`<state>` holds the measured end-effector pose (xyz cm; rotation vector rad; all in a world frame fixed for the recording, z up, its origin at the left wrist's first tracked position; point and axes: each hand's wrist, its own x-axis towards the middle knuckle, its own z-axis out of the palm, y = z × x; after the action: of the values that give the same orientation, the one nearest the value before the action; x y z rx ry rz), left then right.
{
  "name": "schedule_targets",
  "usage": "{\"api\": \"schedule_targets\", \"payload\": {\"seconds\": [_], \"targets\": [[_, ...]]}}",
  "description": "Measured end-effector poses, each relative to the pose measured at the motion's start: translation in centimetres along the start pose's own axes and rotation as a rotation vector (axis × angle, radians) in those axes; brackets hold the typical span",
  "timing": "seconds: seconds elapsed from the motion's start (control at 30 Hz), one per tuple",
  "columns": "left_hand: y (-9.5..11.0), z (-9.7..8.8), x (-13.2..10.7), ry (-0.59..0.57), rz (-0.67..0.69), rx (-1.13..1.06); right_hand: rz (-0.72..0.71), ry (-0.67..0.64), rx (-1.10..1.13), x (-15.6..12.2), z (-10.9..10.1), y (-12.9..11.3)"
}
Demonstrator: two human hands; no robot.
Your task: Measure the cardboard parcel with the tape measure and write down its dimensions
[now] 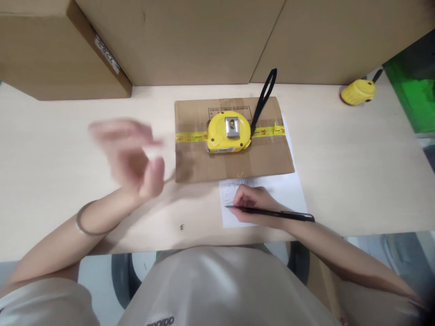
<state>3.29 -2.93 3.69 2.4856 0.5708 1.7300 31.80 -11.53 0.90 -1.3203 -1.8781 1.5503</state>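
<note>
My right hand [253, 203] is closed round a black pen [272, 213], its tip on a white sheet of paper [288, 192] with faint writing. The paper lies partly under a flat cardboard parcel [234, 158] sealed with yellow tape. A yellow tape measure [229, 132] with a black wrist strap [263, 99] lies on top of the parcel. My left hand [131, 156] hovers above the table left of the parcel, smeared by motion, holding nothing that I can see. A thin band circles my left wrist.
Large cardboard boxes [64, 50] stand along the back of the light wooden table [356, 181]. A second yellow tape measure [358, 92] lies at the back right, beside a green object [413, 86]. The table's front edge is close to my body.
</note>
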Motion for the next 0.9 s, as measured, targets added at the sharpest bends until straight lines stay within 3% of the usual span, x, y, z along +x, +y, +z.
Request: {"api": "schedule_targets", "payload": {"seconds": [0.07, 0.13, 0.2, 0.3, 0.37, 0.47, 0.6, 0.73, 0.9], "targets": [[3.3, -1.0, 0.4, -0.332, 0.222, -0.057, -0.002, 0.011, -0.006, 0.1, 0.2, -0.3], [6.1, -0.6, -0.2, -0.609, 0.446, -0.102, -0.021, 0.011, -0.008, 0.2, 0.4, -0.4], [7.8, 0.7, -1.4, -0.806, 0.439, 0.004, -0.049, 0.014, -0.007, 0.4, 0.5, -0.3], [8.0, 2.2, -3.1, -0.98, 0.29, 0.108, -0.09, 0.017, -0.011, 0.4, 0.5, 0.1], [7.4, 2.4, -3.7, -1.068, 0.199, 0.145, -0.106, 0.019, -0.02, 0.3, 0.5, 0.3], [7.0, 2.0, -3.8, -1.172, 0.168, 0.161, -0.108, 0.022, -0.043, 0.2, 0.4, 0.4], [7.8, 1.6, -3.3, -1.281, 0.113, 0.132, -0.089, 0.013, -0.067, 0.2, 0.4, -0.1], [8.5, 1.4, -3.2, -1.295, 0.001, 0.105, -0.067, 0.019, -0.092, 0.1, 0.3, -0.5], [8.5, 1.4, -3.2, -1.292, -0.032, 0.074, -0.006, 0.047, -0.102, -0.5, -0.8, -0.2]]}}
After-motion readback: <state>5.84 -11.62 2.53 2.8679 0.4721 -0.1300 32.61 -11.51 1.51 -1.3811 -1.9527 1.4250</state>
